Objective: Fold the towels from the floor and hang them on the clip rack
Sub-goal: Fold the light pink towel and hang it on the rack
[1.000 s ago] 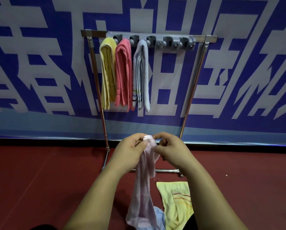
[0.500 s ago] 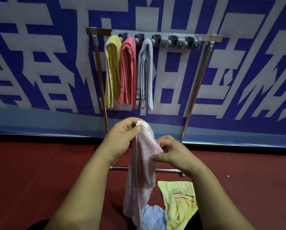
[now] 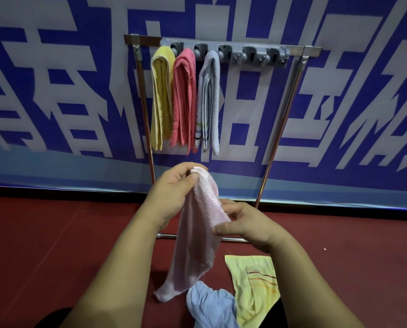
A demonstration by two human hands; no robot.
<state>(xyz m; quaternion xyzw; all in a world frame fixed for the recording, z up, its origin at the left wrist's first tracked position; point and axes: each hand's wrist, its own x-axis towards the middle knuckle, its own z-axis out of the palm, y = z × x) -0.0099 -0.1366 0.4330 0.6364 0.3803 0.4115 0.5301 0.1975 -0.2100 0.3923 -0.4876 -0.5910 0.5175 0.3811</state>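
Note:
A pale pink towel (image 3: 195,245) hangs lengthwise in front of me. My left hand (image 3: 174,192) pinches its top corner, and my right hand (image 3: 242,226) pinches its right edge lower down. Its bottom end reaches the floor beside a crumpled light blue towel (image 3: 209,306) and a yellow striped towel (image 3: 254,285). The grey clip rack (image 3: 252,53) sits on a metal stand against the wall. A folded yellow towel (image 3: 161,98), a coral pink towel (image 3: 183,100) and a pale grey-blue striped towel (image 3: 209,102) hang from its left clips.
The stand's metal legs (image 3: 278,131) and its floor bar (image 3: 233,239) lie just behind the held towel. A blue and white banner (image 3: 56,91) covers the wall. Dark red floor (image 3: 44,245) spreads to both sides.
My left hand has lifted the towel's top corner while my right hand has slid down along its edge. The view has drifted, so the rack sits further right.

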